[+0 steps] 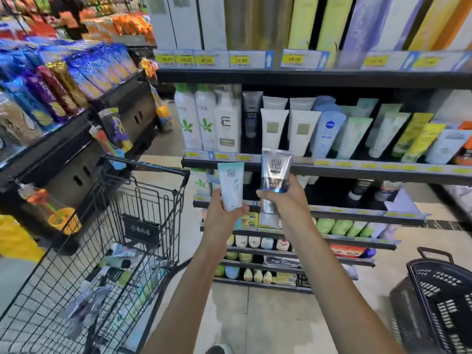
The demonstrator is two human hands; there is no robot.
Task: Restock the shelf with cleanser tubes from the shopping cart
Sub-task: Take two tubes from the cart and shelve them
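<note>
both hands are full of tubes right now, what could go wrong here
The silver tube in the right hand belongs beside the dark tube; sliding it in may topple the white tubes leaning next to it. The left hand grips the teal tube only at its base, so it might slip.

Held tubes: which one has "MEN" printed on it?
The silver tube in the right hand; the left hand holds a pale teal tube without that word.

Both your bare arms reach forward, raised side by side. Your left hand [221,213] grips something with curled fingers; your right hand [282,198] does likewise, slightly higher.
</note>
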